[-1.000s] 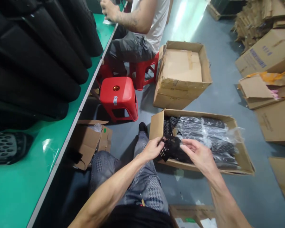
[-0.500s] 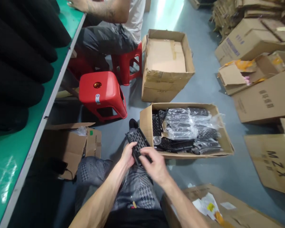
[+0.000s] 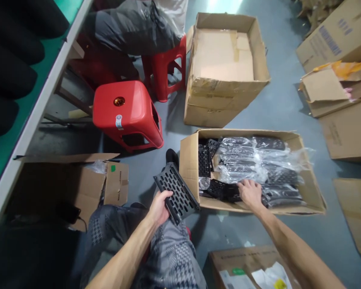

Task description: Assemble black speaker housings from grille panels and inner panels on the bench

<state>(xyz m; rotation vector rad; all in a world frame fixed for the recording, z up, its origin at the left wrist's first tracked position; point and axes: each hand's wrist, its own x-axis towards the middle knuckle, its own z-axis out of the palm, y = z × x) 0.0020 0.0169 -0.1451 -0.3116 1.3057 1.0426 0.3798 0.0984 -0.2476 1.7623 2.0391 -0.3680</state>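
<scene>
My left hand [image 3: 159, 208] grips a black perforated plastic grille [image 3: 177, 192] by its near edge, holding it over my knee beside the open cardboard box [image 3: 190, 160]. My right hand [image 3: 250, 192] reaches into that box and rests on loose black grilles [image 3: 221, 189] at its near side, fingers curled over them. The box also holds several grilles wrapped in clear plastic bags [image 3: 258, 164].
A red stool [image 3: 124, 114] stands ahead, with another person seated on a second red stool [image 3: 165, 66] behind it. A green workbench edge [image 3: 33, 120] runs along the left. Cardboard boxes [image 3: 225, 68] lie around on the grey floor, one low at my feet [image 3: 243, 267].
My right hand let go of the grille and moved right into the box. My left hand kept the grille, now over my knee. The view tilted further down.
</scene>
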